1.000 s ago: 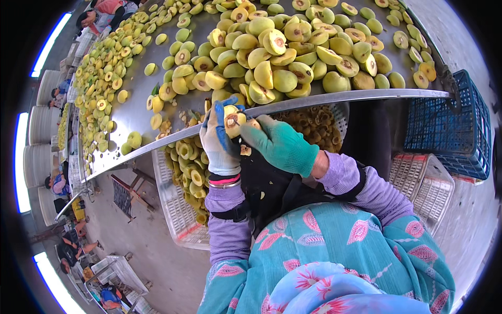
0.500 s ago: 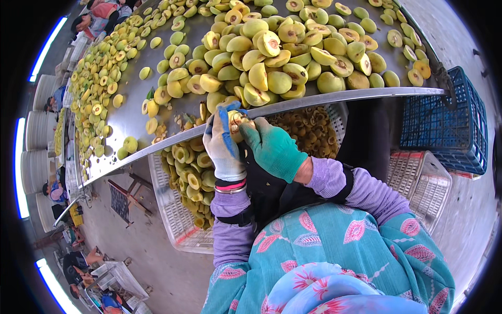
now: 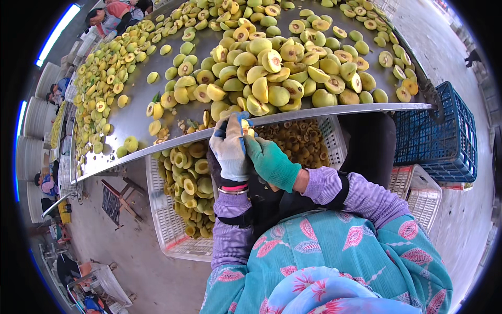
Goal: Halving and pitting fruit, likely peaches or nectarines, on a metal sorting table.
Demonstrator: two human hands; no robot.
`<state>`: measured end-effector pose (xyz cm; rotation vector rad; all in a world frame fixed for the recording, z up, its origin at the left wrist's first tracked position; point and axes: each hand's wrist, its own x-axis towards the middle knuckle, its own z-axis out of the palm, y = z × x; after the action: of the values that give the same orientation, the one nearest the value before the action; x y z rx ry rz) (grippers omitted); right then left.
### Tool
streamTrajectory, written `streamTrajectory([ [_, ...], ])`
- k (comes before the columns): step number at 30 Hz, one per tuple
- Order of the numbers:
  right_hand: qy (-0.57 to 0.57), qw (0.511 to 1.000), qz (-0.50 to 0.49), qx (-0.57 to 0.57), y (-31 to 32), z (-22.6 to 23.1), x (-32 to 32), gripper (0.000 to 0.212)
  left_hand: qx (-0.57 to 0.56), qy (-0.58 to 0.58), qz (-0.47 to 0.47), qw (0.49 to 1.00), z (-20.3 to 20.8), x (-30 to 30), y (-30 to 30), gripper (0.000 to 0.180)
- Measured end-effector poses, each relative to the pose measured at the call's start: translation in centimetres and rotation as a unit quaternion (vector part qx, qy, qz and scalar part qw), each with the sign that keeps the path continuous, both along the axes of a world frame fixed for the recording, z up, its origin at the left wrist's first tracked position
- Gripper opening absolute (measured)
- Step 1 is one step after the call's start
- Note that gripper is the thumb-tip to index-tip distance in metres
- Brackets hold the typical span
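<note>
Just below the table's front edge, my left hand, in a white and blue glove, is closed round a yellow fruit half. Only a bit of its pale cut face shows between the gloves. My right hand, in a green glove, is curled with its fingertips against the fruit. A small tan end pokes out under the right palm; what it belongs to is hidden. Above both hands, a heap of halved yellow-green fruit, some with brown stones, lies on the metal table.
Under the table edge stands a white crate of hollowed fruit halves; brownish pieces lie behind my right hand. A blue crate sits on another white crate at right. A stool stands at left; people work beyond.
My hands have drawn closer together, and the right hand has turned and sunk slightly. More of the fruit is now covered by the gloves. The whole view has shifted a little.
</note>
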<state>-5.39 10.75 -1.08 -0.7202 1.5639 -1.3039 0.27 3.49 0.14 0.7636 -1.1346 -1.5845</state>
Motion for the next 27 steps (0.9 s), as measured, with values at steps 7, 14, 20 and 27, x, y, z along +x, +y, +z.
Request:
streamTrajectory([
  [7,-0.578,0.798,0.165,0.032,0.4,2.0,-0.8,0.041,-0.186,-0.148,-0.109,0.965,-2.2,2.3,-2.5,0.028],
  [14,-0.72,0.639,0.267,0.046,0.8,2.3,-2.4,0.039,-0.106,-0.024,-0.108,0.988,-3.4,3.6,-0.8,0.034],
  [20,-0.62,0.678,0.393,0.034,-0.2,2.9,3.3,0.047,-0.054,-0.018,-0.006,0.998,-1.8,11.3,1.4,0.055],
  [27,-0.477,0.864,0.054,0.149,4.7,-9.9,-7.7,0.031,-0.429,-0.767,0.15,0.454,-0.4,14.3,-5.8,0.05],
])
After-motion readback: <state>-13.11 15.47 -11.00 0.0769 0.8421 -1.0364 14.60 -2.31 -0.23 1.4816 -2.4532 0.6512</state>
